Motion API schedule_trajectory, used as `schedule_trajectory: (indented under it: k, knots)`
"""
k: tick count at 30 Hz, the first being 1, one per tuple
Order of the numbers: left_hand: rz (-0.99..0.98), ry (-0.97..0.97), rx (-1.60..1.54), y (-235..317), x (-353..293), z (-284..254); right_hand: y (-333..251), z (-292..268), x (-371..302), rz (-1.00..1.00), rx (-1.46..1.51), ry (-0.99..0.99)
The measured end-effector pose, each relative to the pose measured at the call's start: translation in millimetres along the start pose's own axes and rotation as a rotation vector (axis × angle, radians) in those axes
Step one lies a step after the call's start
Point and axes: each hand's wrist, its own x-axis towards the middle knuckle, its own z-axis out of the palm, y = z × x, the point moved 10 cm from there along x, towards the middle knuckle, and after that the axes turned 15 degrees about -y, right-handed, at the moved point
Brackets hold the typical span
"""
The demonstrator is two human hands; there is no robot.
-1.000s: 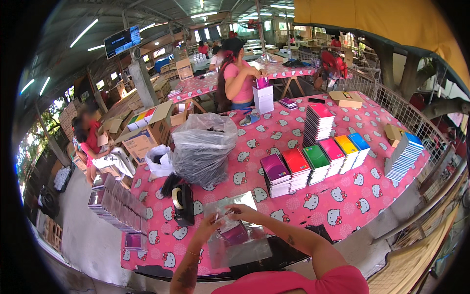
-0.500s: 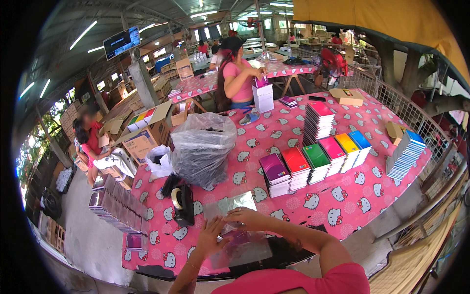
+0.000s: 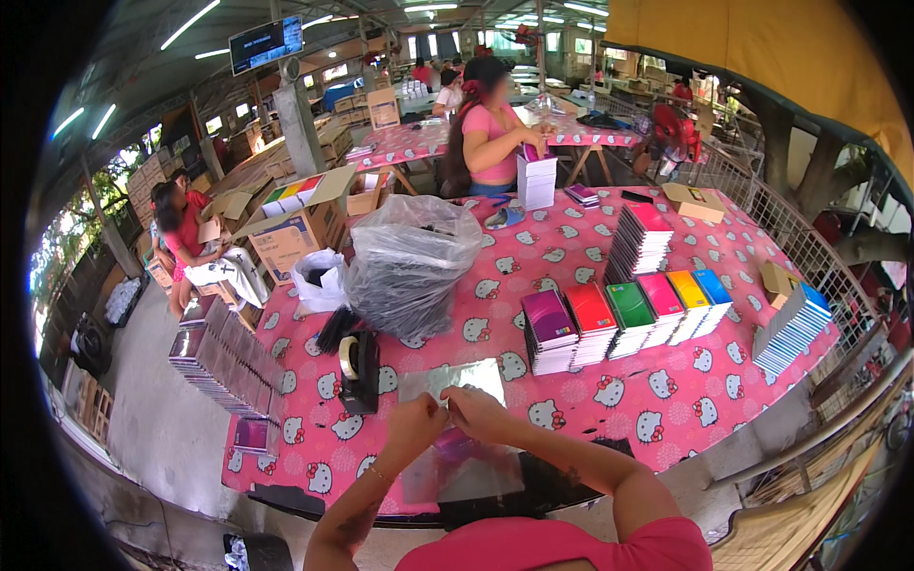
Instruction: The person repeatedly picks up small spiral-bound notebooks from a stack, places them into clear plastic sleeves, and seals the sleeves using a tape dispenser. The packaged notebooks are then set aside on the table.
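Observation:
At the table's near edge lies a purple notebook (image 3: pixel 459 445) under clear plastic, partly covered by my hands and arms. Clear plastic sleeves (image 3: pixel 433 481) spread around it, one with a shiny upper part. My left hand (image 3: pixel 417 424) is closed, with thumb and fingers pinched at the plastic above the notebook. Close beside it, my right hand (image 3: pixel 476 415) is closed too, its fingertips pinching the same plastic. A black tape dispenser (image 3: pixel 359 388) with a roll of tape stands just left of my hands.
Stacks of coloured notebooks (image 3: pixel 550 324) stand to the right. Left are stacked purple notebooks (image 3: pixel 214 357) and a large plastic bag (image 3: pixel 414 271) of dark material. An open carton (image 3: pixel 303 233) stands behind. A co-worker (image 3: pixel 490 133) handles notebooks across the table.
My hands, spread flat over the plastic before, have drawn upward and closed into pinches close together. The view has shifted slightly. The co-worker across the table stays beside the same stack.

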Motion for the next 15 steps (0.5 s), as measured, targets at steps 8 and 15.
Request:
schedule_trajectory:
  k: [8, 15]
  knots:
    - [-0.084, -0.202, -0.706, -68, 19, 36, 61, 23, 0, 0.128, 0.756, -0.026]
    - [-0.423, 0.570, -0.166, -236, -34, -41, 73, 33, -1, 0.221, 0.834, 0.033]
